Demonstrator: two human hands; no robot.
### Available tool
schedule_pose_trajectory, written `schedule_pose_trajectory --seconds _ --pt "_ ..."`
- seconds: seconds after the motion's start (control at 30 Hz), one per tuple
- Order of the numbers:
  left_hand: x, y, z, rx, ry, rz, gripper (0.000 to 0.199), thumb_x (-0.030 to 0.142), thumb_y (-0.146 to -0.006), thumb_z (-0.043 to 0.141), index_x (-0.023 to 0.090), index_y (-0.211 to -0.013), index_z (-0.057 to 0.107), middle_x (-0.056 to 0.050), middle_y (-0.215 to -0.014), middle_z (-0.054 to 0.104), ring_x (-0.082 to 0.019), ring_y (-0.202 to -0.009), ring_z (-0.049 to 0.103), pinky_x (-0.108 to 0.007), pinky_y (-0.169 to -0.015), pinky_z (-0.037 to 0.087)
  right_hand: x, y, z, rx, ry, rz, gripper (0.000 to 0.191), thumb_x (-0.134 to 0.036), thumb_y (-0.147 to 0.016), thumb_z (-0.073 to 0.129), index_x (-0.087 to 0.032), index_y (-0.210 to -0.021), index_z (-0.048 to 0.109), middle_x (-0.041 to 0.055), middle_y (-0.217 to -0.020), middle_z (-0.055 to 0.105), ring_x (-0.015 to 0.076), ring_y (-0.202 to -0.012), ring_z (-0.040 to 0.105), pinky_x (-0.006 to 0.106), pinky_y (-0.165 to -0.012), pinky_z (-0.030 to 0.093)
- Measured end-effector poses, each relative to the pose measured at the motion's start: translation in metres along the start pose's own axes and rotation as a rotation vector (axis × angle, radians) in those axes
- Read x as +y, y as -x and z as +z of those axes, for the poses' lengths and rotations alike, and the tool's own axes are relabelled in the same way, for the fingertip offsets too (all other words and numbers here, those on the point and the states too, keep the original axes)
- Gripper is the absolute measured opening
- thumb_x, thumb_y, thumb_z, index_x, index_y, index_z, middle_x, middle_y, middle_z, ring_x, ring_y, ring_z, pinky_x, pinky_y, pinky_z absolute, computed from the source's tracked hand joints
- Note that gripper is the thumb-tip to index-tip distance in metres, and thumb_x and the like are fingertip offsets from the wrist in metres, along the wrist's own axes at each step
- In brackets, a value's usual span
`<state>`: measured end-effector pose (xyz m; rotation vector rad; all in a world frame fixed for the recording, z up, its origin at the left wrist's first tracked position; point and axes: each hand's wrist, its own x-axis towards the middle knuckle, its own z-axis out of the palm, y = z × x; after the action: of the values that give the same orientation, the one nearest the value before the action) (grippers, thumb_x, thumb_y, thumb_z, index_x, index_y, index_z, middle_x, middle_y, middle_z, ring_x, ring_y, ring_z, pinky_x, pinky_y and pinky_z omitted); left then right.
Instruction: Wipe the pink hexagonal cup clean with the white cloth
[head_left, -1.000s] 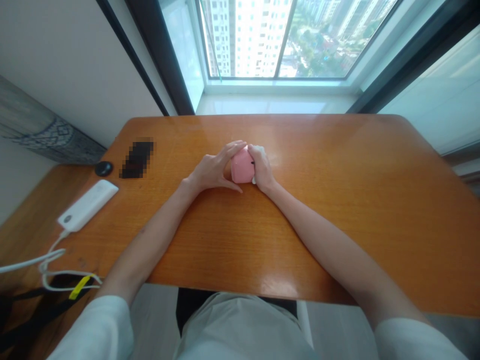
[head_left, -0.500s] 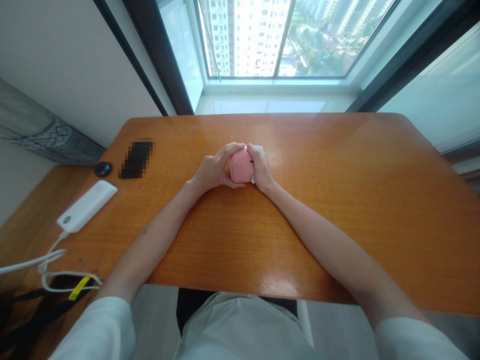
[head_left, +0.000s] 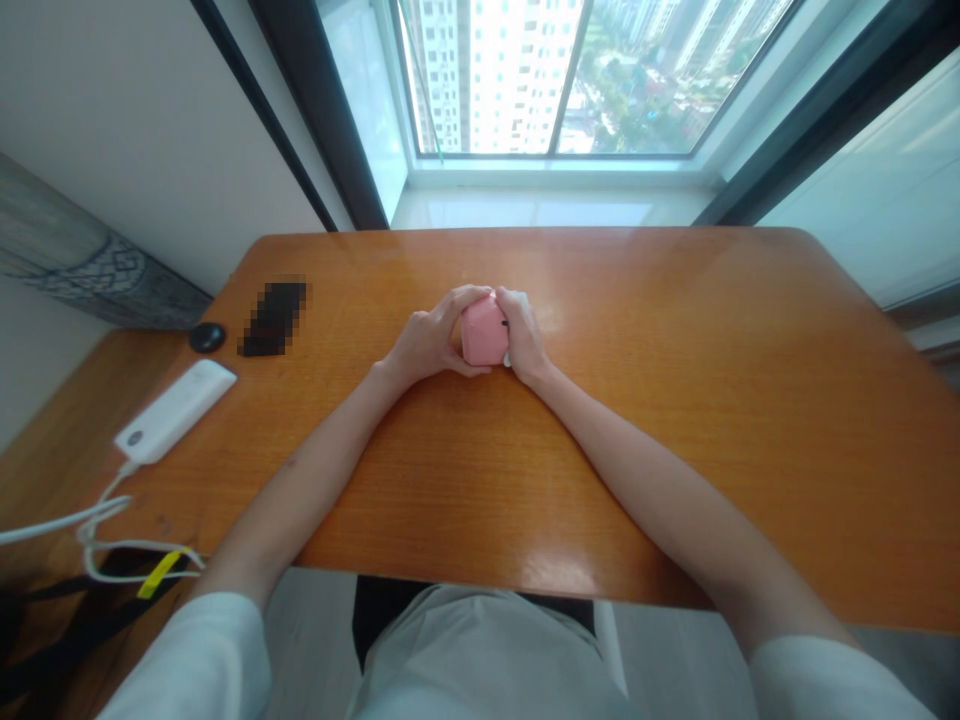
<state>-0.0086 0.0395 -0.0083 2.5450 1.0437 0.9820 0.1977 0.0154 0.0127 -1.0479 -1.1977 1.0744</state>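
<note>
1. The left hand (head_left: 426,342) curls its fingers (head_left: 466,299) narrowly around one side of a pink rounded case (head_left: 484,332).
2. The right hand (head_left: 523,335) closes its fingers (head_left: 511,300) on the other side, holding the case between both hands.
3. The case sits near the middle of the wooden counter (head_left: 600,480); whether it touches the surface, I cannot tell.
4. Well to the left lies a white power bank (head_left: 176,410) with a white cable (head_left: 75,524) attached.
</note>
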Motion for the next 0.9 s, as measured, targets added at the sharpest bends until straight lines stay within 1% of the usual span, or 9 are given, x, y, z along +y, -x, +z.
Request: schedule_pose_trajectory --seconds 0.3,0.47,0.57,0.67,0.77,0.83,0.9 --pt "0.002 -0.001 0.000 0.002 0.048 -0.032 0.126 0.069 -0.068 0.110 0.035 -0.174 0.051 -0.013 -0.170 0.070 -0.035 -0.139 0.082 -0.041 -0.104 0.071 0.004 -0.002 -0.001 -0.003 0.009 0.021 0.077 -0.102 -0.098 0.052 -0.027 -0.082 0.060 -0.0013 -0.083 0.057 0.0169 -0.080 0.055 0.035 -0.073 0.048" --pt "0.006 -0.002 -0.002 -0.005 0.103 -0.058 0.124 0.065 -0.067 0.111 0.036 -0.173 0.052 -0.012 -0.170 0.071 -0.034 -0.133 0.084 -0.042 -0.106 0.071 0.005 -0.003 -0.001 0.023 0.015 0.001 0.072 -0.096 -0.101 0.057 -0.027 -0.081 0.060 -0.0016 -0.082 0.057 0.0175 -0.080 0.057 0.036 -0.076 0.050" --pt "0.009 -0.004 -0.003 -0.011 0.133 -0.079 0.125 0.063 -0.065 0.111 0.036 -0.173 0.052 -0.011 -0.169 0.072 -0.033 -0.129 0.085 -0.041 -0.103 0.071 0.008 -0.003 -0.002 0.016 0.021 -0.005 0.068 -0.092 -0.103 0.057 -0.028 -0.081 0.060 -0.0021 -0.082 0.057 0.0177 -0.079 0.057 0.037 -0.078 0.051" --pt "0.011 -0.005 -0.005 -0.016 0.149 -0.105 0.124 0.060 -0.065 0.110 0.035 -0.172 0.053 -0.011 -0.166 0.074 -0.032 -0.124 0.085 -0.039 -0.099 0.070 0.010 -0.004 -0.002 0.015 0.022 -0.022 0.068 -0.093 -0.102 0.057 -0.028 -0.081 0.059 -0.0024 -0.083 0.056 0.0176 -0.080 0.056 0.036 -0.077 0.049" --pt "0.014 -0.007 -0.006 -0.012 0.169 -0.112 0.121 0.061 -0.065 0.108 0.035 -0.170 0.054 -0.010 -0.159 0.078 -0.028 -0.113 0.085 -0.037 -0.093 0.068 0.011 -0.003 -0.002 0.015 0.018 -0.032 0.068 -0.094 -0.101 0.057 -0.029 -0.083 0.060 -0.0022 -0.084 0.055 0.0178 -0.081 0.056 0.036 -0.078 0.049" --pt "0.016 -0.009 -0.006 -0.007 0.179 -0.114 0.119 0.063 -0.066 0.106 0.034 -0.169 0.054 -0.009 -0.152 0.081 -0.024 -0.100 0.083 -0.035 -0.087 0.067 0.011 -0.003 -0.003 0.016 0.014 -0.039 0.066 -0.092 -0.102 0.059 -0.029 -0.084 0.061 -0.0020 -0.085 0.056 0.0179 -0.082 0.057 0.036 -0.080 0.051" --pt "0.018 -0.010 -0.007 0.000 0.186 -0.124 0.115 0.064 -0.068 0.104 0.033 -0.168 0.055 -0.008 -0.145 0.083 -0.019 -0.086 0.077 -0.033 -0.082 0.064 0.011 -0.003 -0.003 0.017 0.004 -0.045 0.064 -0.091 -0.102 0.060 -0.028 -0.086 0.062 -0.0017 -0.087 0.058 0.0179 -0.084 0.058 0.036 -0.081 0.052"
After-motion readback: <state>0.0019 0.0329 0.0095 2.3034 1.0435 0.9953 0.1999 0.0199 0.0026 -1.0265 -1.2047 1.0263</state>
